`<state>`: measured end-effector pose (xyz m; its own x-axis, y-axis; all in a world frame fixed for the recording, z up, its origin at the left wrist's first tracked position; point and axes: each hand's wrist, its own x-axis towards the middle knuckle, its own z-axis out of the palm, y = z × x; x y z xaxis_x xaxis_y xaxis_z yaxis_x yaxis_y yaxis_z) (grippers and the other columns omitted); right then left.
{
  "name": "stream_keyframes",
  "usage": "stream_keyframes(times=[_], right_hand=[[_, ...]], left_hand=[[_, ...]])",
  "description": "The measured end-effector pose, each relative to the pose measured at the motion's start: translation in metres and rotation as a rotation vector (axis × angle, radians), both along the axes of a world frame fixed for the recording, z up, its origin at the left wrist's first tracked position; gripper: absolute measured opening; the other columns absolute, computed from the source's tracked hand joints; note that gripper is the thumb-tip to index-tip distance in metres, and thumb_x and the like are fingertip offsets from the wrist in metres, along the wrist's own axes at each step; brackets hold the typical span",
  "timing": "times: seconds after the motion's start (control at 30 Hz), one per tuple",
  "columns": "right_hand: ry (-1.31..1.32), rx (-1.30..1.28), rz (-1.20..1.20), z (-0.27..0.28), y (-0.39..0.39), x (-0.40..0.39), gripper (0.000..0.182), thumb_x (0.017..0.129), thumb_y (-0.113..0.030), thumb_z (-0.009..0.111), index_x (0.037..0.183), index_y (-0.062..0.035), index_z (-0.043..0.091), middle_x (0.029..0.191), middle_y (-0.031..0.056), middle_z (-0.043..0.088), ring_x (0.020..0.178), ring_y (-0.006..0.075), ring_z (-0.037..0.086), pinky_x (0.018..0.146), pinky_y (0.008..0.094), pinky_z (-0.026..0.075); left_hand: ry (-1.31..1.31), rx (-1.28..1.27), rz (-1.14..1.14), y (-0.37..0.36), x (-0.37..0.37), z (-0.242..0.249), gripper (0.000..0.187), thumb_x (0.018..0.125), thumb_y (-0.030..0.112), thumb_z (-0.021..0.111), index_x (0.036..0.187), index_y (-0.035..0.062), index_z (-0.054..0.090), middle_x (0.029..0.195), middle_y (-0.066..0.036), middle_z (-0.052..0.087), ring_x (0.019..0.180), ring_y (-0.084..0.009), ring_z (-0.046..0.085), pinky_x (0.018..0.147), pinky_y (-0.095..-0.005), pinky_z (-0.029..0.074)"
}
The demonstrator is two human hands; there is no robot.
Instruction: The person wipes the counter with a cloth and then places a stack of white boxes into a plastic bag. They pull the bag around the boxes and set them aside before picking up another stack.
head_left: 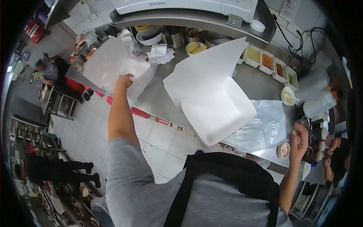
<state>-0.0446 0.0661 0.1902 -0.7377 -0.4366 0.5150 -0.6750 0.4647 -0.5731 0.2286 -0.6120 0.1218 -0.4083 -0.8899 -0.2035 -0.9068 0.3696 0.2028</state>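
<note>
My left hand (126, 80) reaches forward to the edge of white paper sheets (106, 62) and thin plastic at the left of the steel counter. Its fingers are closed on the white paper. My right hand (300, 138) is raised at the right, fingers apart and slightly curled, holding nothing. Between the hands stands an open white box (223, 108), its lid (211, 62) tilted up at the back. Clear plastic bags (264, 126) lie flat to the right of the box, partly beneath it. A small stack of round pinkish lids (283, 150) is near my right hand.
Food containers (266, 61) line the counter's back right, beside a white bowl (288, 96) with a spoon. Behind the box are a bowl of yellow pieces (196, 48) and pots. People are at the left (49, 70), lower left (56, 168) and far right (337, 159).
</note>
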Motion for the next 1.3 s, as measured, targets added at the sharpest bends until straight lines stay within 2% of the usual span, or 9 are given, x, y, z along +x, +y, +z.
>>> stream_keyframes(times=[0.07,0.27,0.43,0.73,0.87,0.9,1.1,1.2,1.3], right_hand=[[0.024,0.071,-0.025,-0.006,0.006,0.008,0.022,0.085,-0.005,0.059,0.106,-0.0013,0.061,0.11,0.0111,0.058,0.101,0.0207,0.054,0.082,0.0302,0.042],[-0.055,0.073,-0.099,-0.016,0.041,0.014,0.021,0.083,-0.003,0.059,0.105,-0.0017,0.061,0.105,0.0109,0.06,0.098,0.021,0.056,0.082,0.0309,0.043],[-0.111,0.079,-0.126,-0.032,0.058,0.014,0.021,0.084,-0.004,0.058,0.104,-0.0022,0.062,0.101,0.0103,0.061,0.096,0.0206,0.057,0.082,0.0303,0.043],[-0.047,0.162,-0.058,-0.019,0.034,0.019,0.017,0.083,-0.004,0.058,0.1,-0.0007,0.063,0.099,0.0138,0.061,0.093,0.0256,0.057,0.084,0.0335,0.043],[-0.043,0.182,-0.051,-0.017,0.032,0.022,0.018,0.083,-0.005,0.059,0.1,-0.0005,0.063,0.098,0.0143,0.061,0.093,0.0264,0.057,0.085,0.0341,0.042],[-0.042,0.186,-0.05,-0.015,0.031,0.024,0.018,0.083,-0.005,0.059,0.099,-0.0004,0.063,0.098,0.0143,0.061,0.093,0.0264,0.057,0.085,0.034,0.042],[-0.074,0.229,-0.038,-0.01,0.03,0.038,0.017,0.083,-0.005,0.059,0.098,-0.0001,0.062,0.097,0.0146,0.061,0.093,0.0279,0.057,0.085,0.0344,0.043],[-0.028,0.27,-0.057,-0.012,0.038,0.043,0.016,0.083,-0.004,0.059,0.097,-0.0004,0.062,0.096,0.0147,0.062,0.094,0.029,0.057,0.085,0.0349,0.043],[-0.017,0.285,-0.136,-0.011,0.054,0.045,0.015,0.081,-0.003,0.06,0.096,-0.0008,0.063,0.096,0.0146,0.062,0.093,0.0303,0.057,0.085,0.0358,0.043]], left_hand=[[-0.086,-0.209,-0.082,-0.03,0.006,-0.047,0.056,0.068,0.028,0.075,0.121,0.0235,0.056,0.108,-0.013,0.062,0.09,-0.029,0.063,0.067,-0.0418,0.056],[0.101,0.233,-0.019,-0.028,0.024,0.023,0.052,0.074,0.033,0.07,0.121,0.0161,0.054,0.106,-0.012,0.061,0.087,-0.026,0.063,0.059,-0.0367,0.054],[0.048,-0.028,-0.368,0.027,0.042,0.016,0.039,0.073,0.031,0.069,0.1,0.0036,0.063,0.094,-0.016,0.065,0.085,-0.0312,0.063,0.076,-0.0364,0.049],[0.247,-0.265,-0.141,0.064,0.036,0.0,0.026,0.086,0.026,0.054,0.102,0.0068,0.061,0.095,-0.021,0.064,0.09,-0.0395,0.06,0.078,-0.0409,0.048],[0.024,-0.122,-0.31,0.039,0.034,-0.001,0.034,0.09,0.036,0.048,0.102,0.0078,0.062,0.1,-0.019,0.064,0.096,-0.0379,0.059,0.082,-0.0409,0.046],[0.034,-0.167,-0.577,-0.03,0.046,-0.036,0.036,0.091,0.038,0.044,0.097,0.0093,0.065,0.099,-0.017,0.064,0.096,-0.0353,0.059,0.082,-0.0406,0.046],[0.028,-0.086,-0.237,0.005,-0.02,0.022,0.026,0.08,0.017,0.053,0.102,0.0171,0.067,0.105,-0.014,0.064,0.099,-0.0303,0.06,0.088,-0.0379,0.046],[-0.137,-0.044,-0.425,-0.05,-0.019,-0.053,0.033,0.077,0.01,0.055,0.107,0.0189,0.065,0.107,-0.012,0.064,0.1,-0.0297,0.06,0.088,-0.0372,0.046],[0.134,0.002,-0.377,-0.058,-0.004,-0.07,0.037,0.079,0.006,0.052,0.112,0.0184,0.063,0.108,-0.012,0.064,0.103,-0.0287,0.059,0.09,-0.0349,0.045]])
